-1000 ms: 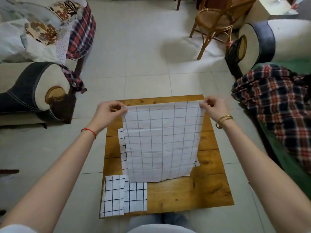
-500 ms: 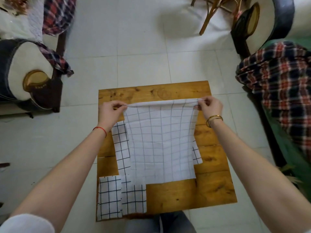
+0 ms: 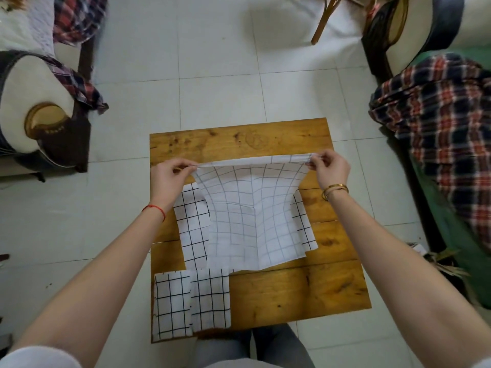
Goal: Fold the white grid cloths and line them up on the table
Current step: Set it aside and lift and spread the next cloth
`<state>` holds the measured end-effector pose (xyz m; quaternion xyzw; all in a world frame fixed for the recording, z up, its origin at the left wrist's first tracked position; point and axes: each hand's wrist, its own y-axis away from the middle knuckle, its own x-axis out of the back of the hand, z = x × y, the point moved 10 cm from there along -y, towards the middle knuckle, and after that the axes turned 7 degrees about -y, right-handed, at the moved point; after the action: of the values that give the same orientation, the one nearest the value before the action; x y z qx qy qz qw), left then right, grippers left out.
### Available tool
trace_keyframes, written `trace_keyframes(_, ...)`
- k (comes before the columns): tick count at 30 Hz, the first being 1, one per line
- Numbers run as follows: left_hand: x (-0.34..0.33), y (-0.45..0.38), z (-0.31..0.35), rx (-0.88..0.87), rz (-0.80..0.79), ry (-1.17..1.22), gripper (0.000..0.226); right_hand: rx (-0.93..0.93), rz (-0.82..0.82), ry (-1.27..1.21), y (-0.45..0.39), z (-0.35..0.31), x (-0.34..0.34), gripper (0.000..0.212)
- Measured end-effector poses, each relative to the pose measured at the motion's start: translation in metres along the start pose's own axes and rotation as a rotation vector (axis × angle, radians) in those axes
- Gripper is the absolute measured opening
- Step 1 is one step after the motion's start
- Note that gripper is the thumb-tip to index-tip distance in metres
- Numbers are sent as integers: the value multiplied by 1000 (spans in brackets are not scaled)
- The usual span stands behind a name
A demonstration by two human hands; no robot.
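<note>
Left hand [image 3: 166, 179] pinched far-left corner of white grid cloth [image 3: 252, 216]; right hand [image 3: 329, 170] pinched far-right corner. Cloth hung stretched between hands, near edge resting on wooden table [image 3: 305, 288], draped over flat grid cloth [image 3: 192, 227] beneath. Two folded grid cloths [image 3: 191, 301] lay side by side, touching, at table's near-left corner.

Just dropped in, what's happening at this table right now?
A person is folding white grid cloths on a small wooden table. The left hand and right hand each pinch a top corner of one cloth, holding its far edge up while the rest drapes onto the table. Another unfolded cloth lies under it. Two folded cloths sit side by side at the near left corner.
</note>
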<state>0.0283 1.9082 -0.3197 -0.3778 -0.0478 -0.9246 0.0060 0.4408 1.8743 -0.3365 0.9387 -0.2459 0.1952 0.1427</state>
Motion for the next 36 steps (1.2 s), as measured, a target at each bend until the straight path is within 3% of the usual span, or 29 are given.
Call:
trace_keyframes(9,24,8,8,-10,46,92,7,59,18,-9,10,-18,6,4)
trace_keyframes(17,44,25,23,-92,63,76,9,-29,-3,-238,34,-17,16,14)
trace_keyframes(22,27,58,2,-131,-37,-66,11,-84,9,-306,59,1,24,24)
trace_keyframes(26,5,94,-15,-105,-124,-44,9,-174,-2,-270,81,32,26,25)
trace_keyframes(29,-18,116,-37,53,-210,103,7,-211,5,-197,96,49,28,23)
trace_keyframes(33,-61,144,-66,523,-350,705,22,-311,-22,-327,110,73,30,22)
trace_keyframes(36,-92,160,-72,870,-378,891,39,-344,-65,-362,114,80,32,19)
